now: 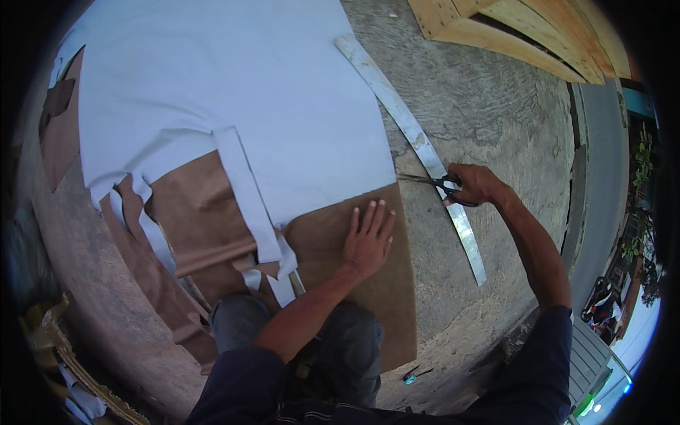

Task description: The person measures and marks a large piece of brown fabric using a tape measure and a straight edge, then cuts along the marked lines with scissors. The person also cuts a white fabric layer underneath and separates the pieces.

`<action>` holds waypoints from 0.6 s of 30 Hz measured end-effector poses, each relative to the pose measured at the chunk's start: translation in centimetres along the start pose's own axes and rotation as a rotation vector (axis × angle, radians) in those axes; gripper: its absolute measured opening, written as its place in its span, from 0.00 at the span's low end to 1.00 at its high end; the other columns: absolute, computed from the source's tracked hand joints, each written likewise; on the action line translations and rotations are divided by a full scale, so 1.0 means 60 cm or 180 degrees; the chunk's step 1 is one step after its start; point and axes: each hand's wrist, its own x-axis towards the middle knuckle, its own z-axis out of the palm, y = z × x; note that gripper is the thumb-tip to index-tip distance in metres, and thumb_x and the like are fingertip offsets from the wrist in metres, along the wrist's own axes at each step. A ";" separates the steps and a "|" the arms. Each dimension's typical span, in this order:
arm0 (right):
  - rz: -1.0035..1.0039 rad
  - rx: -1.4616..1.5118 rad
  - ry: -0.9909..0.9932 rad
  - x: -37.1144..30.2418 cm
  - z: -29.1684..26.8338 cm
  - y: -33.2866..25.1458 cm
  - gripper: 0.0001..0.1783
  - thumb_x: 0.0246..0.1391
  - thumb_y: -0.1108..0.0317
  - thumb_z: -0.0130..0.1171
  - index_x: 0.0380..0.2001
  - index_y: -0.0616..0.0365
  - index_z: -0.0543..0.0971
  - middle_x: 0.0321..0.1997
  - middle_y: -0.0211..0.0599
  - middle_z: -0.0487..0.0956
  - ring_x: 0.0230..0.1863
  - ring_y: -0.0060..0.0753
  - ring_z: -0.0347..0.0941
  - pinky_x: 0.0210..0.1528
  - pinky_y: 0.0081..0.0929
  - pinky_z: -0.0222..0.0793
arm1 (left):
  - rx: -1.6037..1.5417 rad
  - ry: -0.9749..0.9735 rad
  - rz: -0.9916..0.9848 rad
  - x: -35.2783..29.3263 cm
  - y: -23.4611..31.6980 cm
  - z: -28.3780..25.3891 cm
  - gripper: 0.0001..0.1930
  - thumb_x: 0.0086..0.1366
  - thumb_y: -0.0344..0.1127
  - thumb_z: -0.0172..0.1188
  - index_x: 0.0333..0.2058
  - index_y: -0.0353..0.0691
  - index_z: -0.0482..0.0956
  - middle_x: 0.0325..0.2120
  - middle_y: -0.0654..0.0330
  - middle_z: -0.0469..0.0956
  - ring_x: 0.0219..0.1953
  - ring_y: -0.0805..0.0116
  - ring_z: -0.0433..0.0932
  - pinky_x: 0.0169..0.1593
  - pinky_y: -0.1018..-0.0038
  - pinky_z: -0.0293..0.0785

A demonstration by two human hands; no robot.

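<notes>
My left hand [368, 241] lies flat with fingers spread on a brown leather-like sheet [386, 304], close to where it meets a large white sheet [283, 85]. To the right, my right hand [478, 184] is closed around the handles of dark scissors [448, 185]. Their blades point left, toward the corner where the white and brown sheets meet. Beneath the scissors, a long pale metal strip [407, 124] slants across the grey floor, apart from the brown sheet.
Brown and white offcuts [244, 188] lie loosely around my knees, left of my left arm. A small teal tool [411, 377] sits on the rough floor [496, 127] at bottom right. Wooden framing [489, 21] stands at the far right. Beyond the floor's right edge runs a grey road [598, 177].
</notes>
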 end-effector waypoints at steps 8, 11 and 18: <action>-0.0981 0.0067 -0.0157 0.069 -0.005 0.026 0.36 0.42 0.45 0.79 0.42 0.61 0.75 0.37 0.46 0.79 0.45 0.53 0.78 0.46 0.48 0.72 | 0.0660 -0.0036 -0.0037 -0.004 -0.004 0.038 0.32 0.72 0.51 0.49 0.72 0.50 0.62 0.74 0.53 0.54 0.77 0.56 0.49 0.76 0.45 0.42; -0.1113 -0.0018 -0.0255 0.074 -0.019 0.018 0.36 0.43 0.44 0.78 0.42 0.61 0.75 0.37 0.47 0.79 0.45 0.53 0.78 0.46 0.47 0.72 | 0.0631 -0.0030 -0.0100 -0.002 -0.001 0.037 0.32 0.71 0.51 0.50 0.72 0.50 0.62 0.74 0.53 0.54 0.76 0.56 0.50 0.76 0.46 0.42; -0.1176 -0.0131 -0.0433 0.083 -0.028 -0.005 0.36 0.45 0.41 0.76 0.40 0.61 0.75 0.34 0.48 0.80 0.41 0.52 0.80 0.43 0.47 0.72 | 0.0592 0.0088 -0.0132 -0.002 -0.002 0.037 0.32 0.71 0.50 0.52 0.71 0.49 0.64 0.73 0.51 0.56 0.76 0.55 0.52 0.75 0.46 0.44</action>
